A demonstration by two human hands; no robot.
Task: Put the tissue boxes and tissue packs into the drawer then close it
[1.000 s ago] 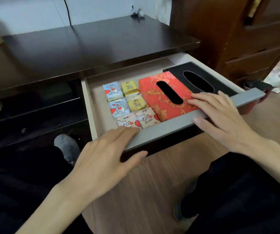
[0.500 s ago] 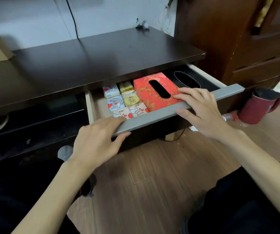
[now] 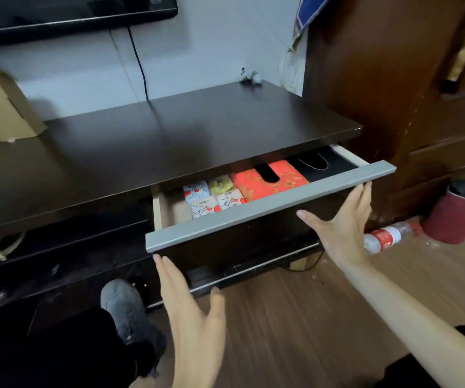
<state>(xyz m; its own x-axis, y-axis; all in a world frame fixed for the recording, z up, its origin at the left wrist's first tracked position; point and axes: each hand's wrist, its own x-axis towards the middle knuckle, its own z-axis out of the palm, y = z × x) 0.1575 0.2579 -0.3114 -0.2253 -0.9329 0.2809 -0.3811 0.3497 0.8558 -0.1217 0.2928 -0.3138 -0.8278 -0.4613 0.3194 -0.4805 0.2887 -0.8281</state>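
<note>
Drawer (image 3: pixel 270 208) part-open, long front running left-right; left hand (image 3: pixel 194 317) and right hand (image 3: pixel 340 228) fingers spread, empty.

Dark wooden drawer with grey front rail (image 3: pixel 270 204) partly open under dark desktop (image 3: pixel 169 135). Inside, left to right: small cartoon-print tissue packs (image 3: pixel 214 196), red gold-patterned tissue box (image 3: pixel 267 177), black tissue box (image 3: pixel 321 165). Left hand (image 3: pixel 192 312) and right hand (image 3: pixel 340 228) flat, fingers spread, at the drawer front below the rail.
</note>
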